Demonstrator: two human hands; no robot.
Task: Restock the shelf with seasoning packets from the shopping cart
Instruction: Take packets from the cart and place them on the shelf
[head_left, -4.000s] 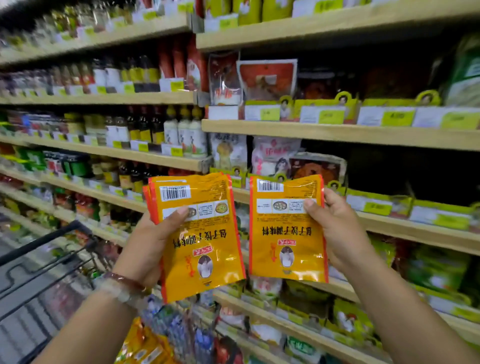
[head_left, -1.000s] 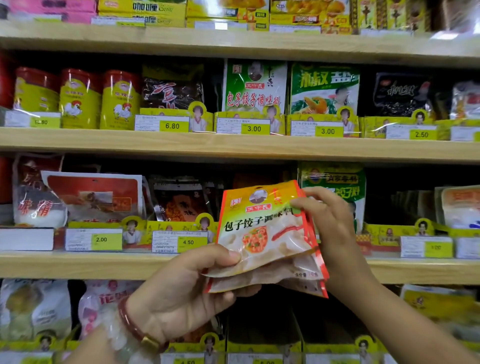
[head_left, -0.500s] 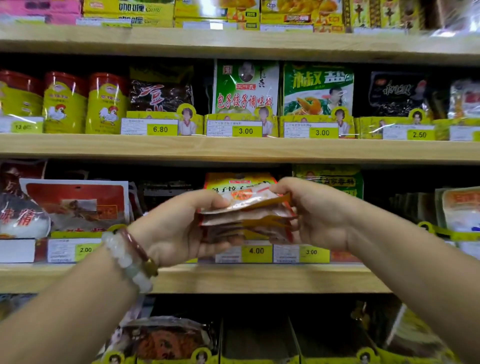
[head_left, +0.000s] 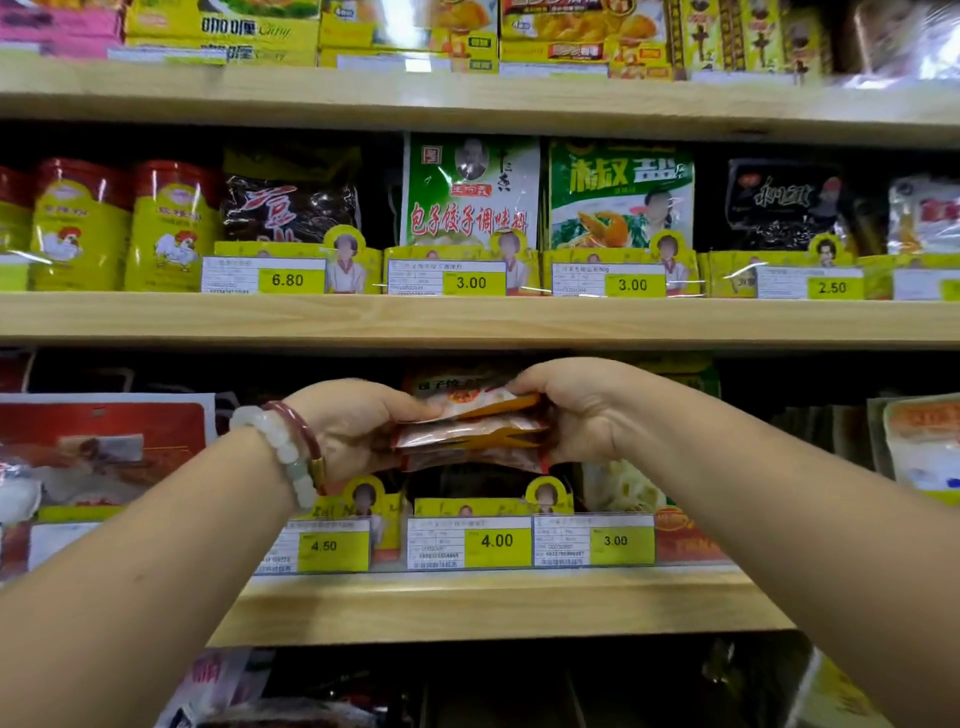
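Left hand (head_left: 358, 426), beaded bracelets (head_left: 291, 457) at the wrist, sits at about 9 o'clock of the load, fingers curled round the left edge of a small stack of seasoning packets (head_left: 470, 434). The stack lies flat and edge-on to the camera, just left of frame centre, held above a yellow cardboard display tray (head_left: 467, 506) whose price tag (head_left: 470, 541) reads 4.00. More packets of what looks like the same print stand behind the stack at its 12 o'clock, mostly hidden. Right hand (head_left: 576, 410), at 3 o'clock of the stack, grips the right edge with curled fingers. The wooden shelf (head_left: 493, 603) board runs below at 6 o'clock.

Assessment: the step in hand appears to be seating the stack into the 4.00 tray. To do it well, the packets should be squared between both hands, tipped upright with printed faces outward to match those already standing, and lowered behind the tray's front lip, not on top of it. Neighbouring slots at 4.50 and 3.00 lie just beside; keep the stack inside its own dividers. The shopping cart is not in view.
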